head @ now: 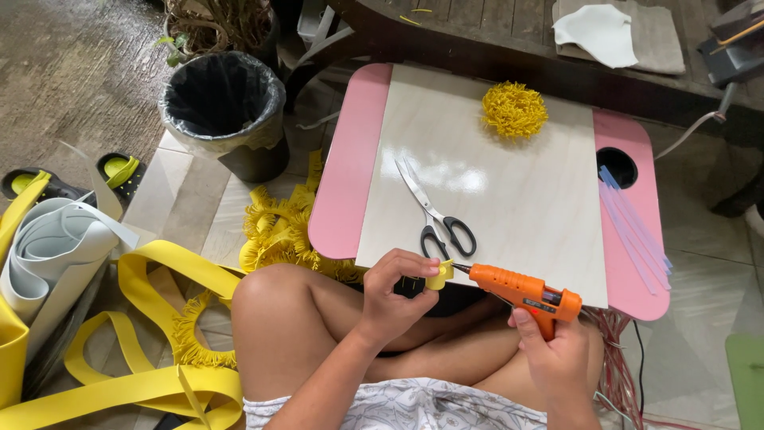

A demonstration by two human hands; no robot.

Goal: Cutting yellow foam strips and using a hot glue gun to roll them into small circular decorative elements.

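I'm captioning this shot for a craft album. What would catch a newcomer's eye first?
The orange glue gun in the right hand, its nozzle touching a small yellow roll pinched by the left hand. Beyond them, scissors and a yellow fringed flower lie on the pink-edged table.

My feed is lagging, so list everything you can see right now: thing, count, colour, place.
Small foam roll: one, yellow, pinched in the left hand.
Glue gun: one, orange, in the right hand, nozzle at the roll.
Scissors: one, black handles, on the lap table.
Lap table: one, pale top with pink ends.
Fringed foam flower: one, yellow, far side of table.
Glue sticks: several, translucent, right pink end.
Bin: one, black liner, floor at left.
Fringed foam strips: pile, yellow, floor beside the table.
Foam sheets: rolled, grey and yellow, far left.
Left hand: one.
Right hand: one.
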